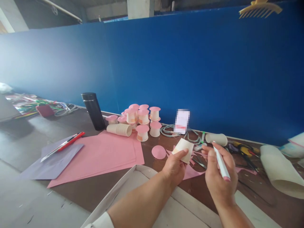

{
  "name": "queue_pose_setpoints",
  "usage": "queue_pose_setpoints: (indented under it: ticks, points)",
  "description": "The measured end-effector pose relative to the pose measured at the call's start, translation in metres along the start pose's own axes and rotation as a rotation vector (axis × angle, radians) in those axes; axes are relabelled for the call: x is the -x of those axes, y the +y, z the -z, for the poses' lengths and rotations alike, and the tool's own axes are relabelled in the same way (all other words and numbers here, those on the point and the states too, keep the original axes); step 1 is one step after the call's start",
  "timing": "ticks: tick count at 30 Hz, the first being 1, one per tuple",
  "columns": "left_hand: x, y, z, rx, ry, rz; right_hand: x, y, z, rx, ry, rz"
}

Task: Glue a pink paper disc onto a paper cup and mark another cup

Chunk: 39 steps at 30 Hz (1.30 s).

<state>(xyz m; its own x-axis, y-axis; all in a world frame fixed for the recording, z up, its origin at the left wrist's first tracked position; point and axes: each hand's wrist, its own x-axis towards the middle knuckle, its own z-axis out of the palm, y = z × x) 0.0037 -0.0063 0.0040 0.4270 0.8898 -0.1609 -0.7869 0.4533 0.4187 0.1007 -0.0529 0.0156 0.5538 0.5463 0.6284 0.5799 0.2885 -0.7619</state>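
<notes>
My left hand [174, 167] is wrapped round a white paper cup [184, 148], which is tilted with its wide end toward the upper right or its base up; which end is which I cannot tell. In my right hand [222, 180] is a white marker [221, 163] with a pink end, its tip pointing up and left, apart from the cup. A pink paper disc [159, 152] lies on the table left of the cup. Behind it stand several cups topped with pink discs [142, 129]. A nested stack of cups [119, 129] lies on its side.
Pink sheets [102, 155], a purple sheet [52, 161] and a red cutter [64, 145] lie at left, near a black bottle [93, 110]. A phone [181, 121] leans on the blue partition [142, 63]. A white tray [128, 180] is in front; scissors, scraps and cables lie right.
</notes>
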Motion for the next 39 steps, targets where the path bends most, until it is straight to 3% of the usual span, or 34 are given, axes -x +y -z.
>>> queue_pose_setpoints:
  ticks: [3, 5, 7, 16, 39]
  points:
    - [-0.001, 0.003, -0.001, 0.012, 0.058, -0.046, 0.001, -0.005, 0.003, 0.141, -0.028, 0.235]
    - [0.0, 0.004, -0.002, 0.007, 0.032, -0.054, 0.002, -0.007, 0.004, 0.172, -0.068, 0.427]
    - [0.0, 0.004, -0.002, -0.006, 0.002, -0.048, 0.002, -0.007, 0.003, 0.147, -0.116, 0.521]
    - [-0.002, -0.001, 0.001, -0.016, -0.052, -0.029, 0.007, 0.004, -0.001, 0.153, -0.115, 0.236]
    - [-0.004, -0.002, 0.002, -0.043, -0.053, -0.026, 0.007, 0.006, -0.001, 0.253, -0.112, 0.373]
